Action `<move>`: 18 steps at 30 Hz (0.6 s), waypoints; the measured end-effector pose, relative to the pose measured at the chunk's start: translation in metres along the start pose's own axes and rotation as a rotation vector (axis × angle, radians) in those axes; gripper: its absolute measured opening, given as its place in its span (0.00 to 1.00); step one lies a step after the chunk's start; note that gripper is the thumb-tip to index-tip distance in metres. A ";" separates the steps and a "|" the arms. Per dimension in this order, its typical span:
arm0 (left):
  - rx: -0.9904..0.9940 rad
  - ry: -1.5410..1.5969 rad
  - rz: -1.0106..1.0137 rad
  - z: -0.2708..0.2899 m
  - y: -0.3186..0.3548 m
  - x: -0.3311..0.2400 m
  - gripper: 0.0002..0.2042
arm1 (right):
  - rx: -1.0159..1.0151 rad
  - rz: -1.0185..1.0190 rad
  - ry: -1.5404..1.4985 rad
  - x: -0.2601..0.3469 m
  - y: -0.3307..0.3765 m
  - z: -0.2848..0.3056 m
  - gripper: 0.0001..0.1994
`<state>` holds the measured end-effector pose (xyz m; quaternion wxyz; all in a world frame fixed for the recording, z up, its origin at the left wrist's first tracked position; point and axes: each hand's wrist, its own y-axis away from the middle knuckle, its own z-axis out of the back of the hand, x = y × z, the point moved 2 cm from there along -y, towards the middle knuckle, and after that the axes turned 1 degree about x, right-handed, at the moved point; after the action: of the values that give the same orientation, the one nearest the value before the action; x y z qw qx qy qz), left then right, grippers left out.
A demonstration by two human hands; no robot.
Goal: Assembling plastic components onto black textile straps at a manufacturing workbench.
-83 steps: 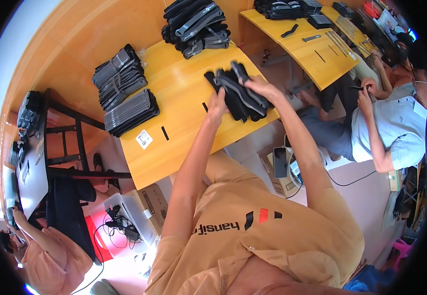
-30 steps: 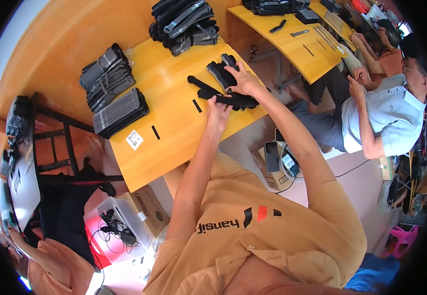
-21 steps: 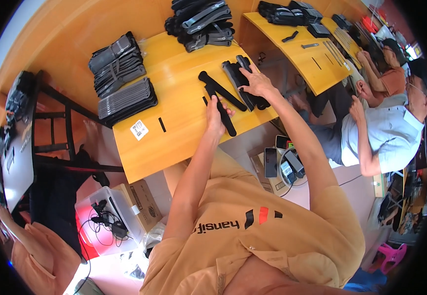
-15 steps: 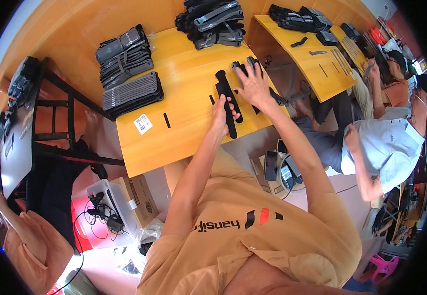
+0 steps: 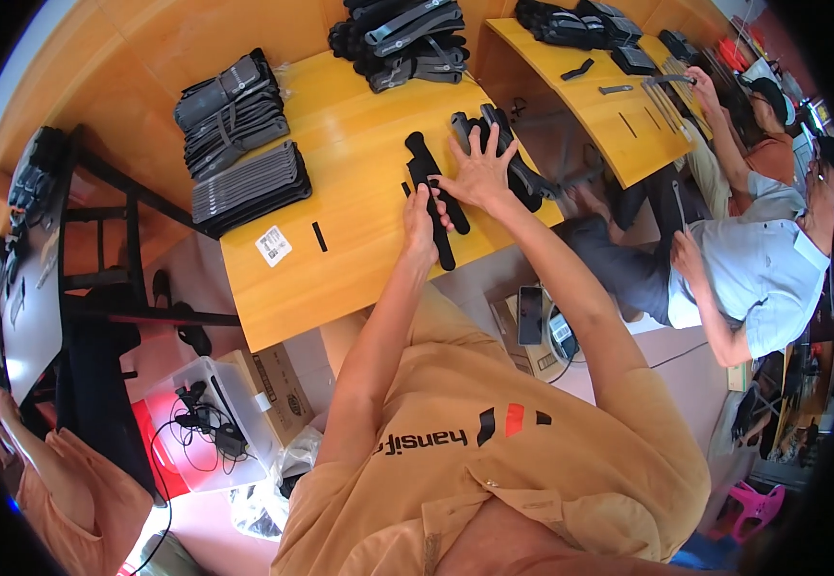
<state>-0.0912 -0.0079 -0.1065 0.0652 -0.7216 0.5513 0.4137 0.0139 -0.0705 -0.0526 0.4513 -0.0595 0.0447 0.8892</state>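
My left hand [image 5: 422, 223] is closed around the lower part of a flat black strap [image 5: 417, 149], which has a rounded end and lies on the yellow table [image 5: 359, 274]. Its fingertips curl over the strap's right side. My right hand [image 5: 483, 174] is spread, palm down, with its thumb reaching to the strap beside my left hand. Under and beyond its fingers is a pile of folded black and grey straps [image 5: 530, 184], partly hidden by the hand. A short black strip [image 5: 320, 237] lies to the left, near a white label [image 5: 274, 247].
Stacks of grey-black straps [image 5: 249, 182] stand at the far left, with a taller heap [image 5: 407, 48] at the back. On the right, a co-worker [image 5: 738, 274] sits by another yellow table [image 5: 628, 144]. A clear bin [image 5: 208, 422] with cables stands on the floor at left.
My right hand has moved slightly left and nearer, its thumb now at the strap. My left hand stays on the strap. At the right, another person's hand has lifted a grey strip.
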 end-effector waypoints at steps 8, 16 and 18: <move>0.080 -0.017 -0.028 -0.016 0.061 -0.045 0.14 | -0.135 0.038 0.140 -0.007 -0.001 -0.018 0.25; 0.014 -0.085 -0.218 0.022 0.122 -0.105 0.17 | -0.058 -0.004 0.127 -0.001 0.004 0.005 0.29; 0.040 -0.001 -0.209 0.038 0.132 -0.105 0.20 | -0.070 -0.005 0.063 -0.004 0.006 0.012 0.30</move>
<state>-0.2283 0.0401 -0.0127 0.1227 -0.7735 0.4812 0.3937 0.0104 -0.0754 -0.0397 0.4497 -0.1034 0.0276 0.8867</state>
